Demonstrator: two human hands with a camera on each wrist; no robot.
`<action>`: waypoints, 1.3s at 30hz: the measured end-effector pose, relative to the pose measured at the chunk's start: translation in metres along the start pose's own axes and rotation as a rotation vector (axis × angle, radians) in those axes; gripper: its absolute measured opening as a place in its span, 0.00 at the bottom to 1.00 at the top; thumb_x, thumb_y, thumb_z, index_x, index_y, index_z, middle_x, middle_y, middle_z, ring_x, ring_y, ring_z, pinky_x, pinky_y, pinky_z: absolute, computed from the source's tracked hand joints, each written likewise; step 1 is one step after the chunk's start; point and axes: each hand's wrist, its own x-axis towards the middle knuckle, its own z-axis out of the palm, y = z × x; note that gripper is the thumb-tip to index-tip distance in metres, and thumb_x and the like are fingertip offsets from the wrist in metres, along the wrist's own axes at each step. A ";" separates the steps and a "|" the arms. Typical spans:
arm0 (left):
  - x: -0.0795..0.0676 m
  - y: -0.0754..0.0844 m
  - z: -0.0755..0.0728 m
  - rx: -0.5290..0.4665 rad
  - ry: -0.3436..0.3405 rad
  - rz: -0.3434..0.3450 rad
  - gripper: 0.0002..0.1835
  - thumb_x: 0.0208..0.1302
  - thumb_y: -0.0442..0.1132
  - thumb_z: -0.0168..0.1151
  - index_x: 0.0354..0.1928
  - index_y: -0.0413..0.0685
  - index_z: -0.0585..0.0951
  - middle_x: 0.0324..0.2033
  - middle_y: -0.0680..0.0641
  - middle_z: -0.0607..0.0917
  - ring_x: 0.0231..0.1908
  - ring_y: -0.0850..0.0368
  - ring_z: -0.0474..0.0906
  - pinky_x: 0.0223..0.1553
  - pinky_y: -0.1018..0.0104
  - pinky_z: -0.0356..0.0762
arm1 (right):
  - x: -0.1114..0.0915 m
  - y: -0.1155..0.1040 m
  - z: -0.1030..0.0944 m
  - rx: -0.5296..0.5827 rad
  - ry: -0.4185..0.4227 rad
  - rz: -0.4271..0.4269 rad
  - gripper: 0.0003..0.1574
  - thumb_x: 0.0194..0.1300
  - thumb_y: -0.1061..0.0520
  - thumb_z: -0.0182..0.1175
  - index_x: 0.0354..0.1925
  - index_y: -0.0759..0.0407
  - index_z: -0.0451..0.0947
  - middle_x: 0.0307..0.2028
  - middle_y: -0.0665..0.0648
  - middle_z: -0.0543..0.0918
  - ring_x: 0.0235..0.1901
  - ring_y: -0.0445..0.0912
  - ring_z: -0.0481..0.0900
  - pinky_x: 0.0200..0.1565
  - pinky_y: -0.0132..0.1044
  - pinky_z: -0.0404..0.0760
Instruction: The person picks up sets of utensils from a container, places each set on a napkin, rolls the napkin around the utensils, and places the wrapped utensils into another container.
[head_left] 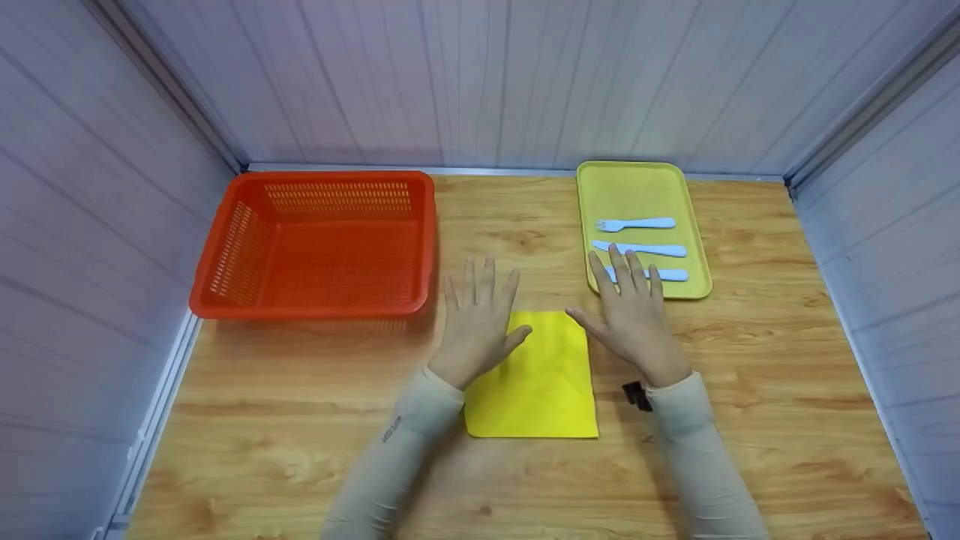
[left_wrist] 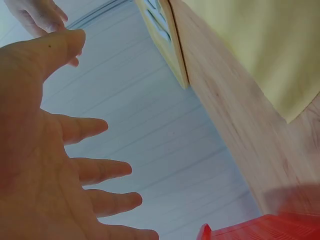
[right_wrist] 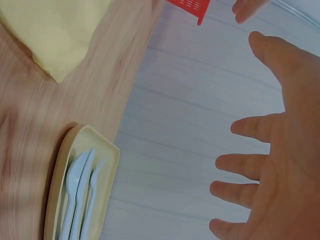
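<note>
a bright yellow cloth (head_left: pixel 551 382), roughly square, lies flat, one near corner rounded. beyond it to the right, a paler yellow rectangular tray (head_left: pixel 634 191) holds a pale fork (head_left: pixel 641 223), knife (head_left: pixel 652 250) and spoon (head_left: pixel 671 275) side by side, handles pointing right.

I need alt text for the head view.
A person's left hand and right hand, fingers spread, hover over a wooden table near a yellow cloth. A red basket stands at left; a yellow tray at right holds pale cutlery.
</note>
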 end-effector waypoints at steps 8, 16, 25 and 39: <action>-0.006 -0.002 0.003 -0.010 -0.013 -0.004 0.48 0.66 0.68 0.56 0.79 0.51 0.55 0.76 0.32 0.51 0.74 0.29 0.41 0.66 0.27 0.38 | 0.000 -0.002 0.004 -0.007 -0.006 -0.031 0.57 0.68 0.24 0.48 0.79 0.55 0.49 0.77 0.67 0.48 0.75 0.64 0.44 0.69 0.66 0.43; -0.020 0.002 0.012 -0.034 -0.052 0.010 0.42 0.66 0.60 0.62 0.75 0.47 0.64 0.71 0.33 0.62 0.66 0.33 0.63 0.63 0.42 0.66 | -0.001 -0.003 0.014 0.091 -0.010 -0.122 0.53 0.70 0.39 0.60 0.78 0.61 0.49 0.75 0.70 0.51 0.72 0.67 0.51 0.66 0.62 0.60; -0.046 0.015 0.028 -0.056 -0.120 0.033 0.37 0.64 0.55 0.66 0.70 0.45 0.70 0.64 0.35 0.72 0.57 0.38 0.74 0.45 0.50 0.82 | -0.002 -0.005 0.033 0.146 -0.019 -0.222 0.47 0.69 0.50 0.65 0.74 0.68 0.57 0.70 0.72 0.62 0.68 0.64 0.62 0.62 0.57 0.70; -0.080 0.022 0.050 -0.092 -0.106 0.139 0.13 0.60 0.45 0.70 0.35 0.43 0.78 0.28 0.44 0.73 0.26 0.50 0.71 0.22 0.62 0.74 | -0.001 -0.008 0.070 0.255 -0.151 -0.442 0.21 0.69 0.69 0.59 0.59 0.68 0.76 0.59 0.69 0.76 0.59 0.62 0.74 0.59 0.53 0.74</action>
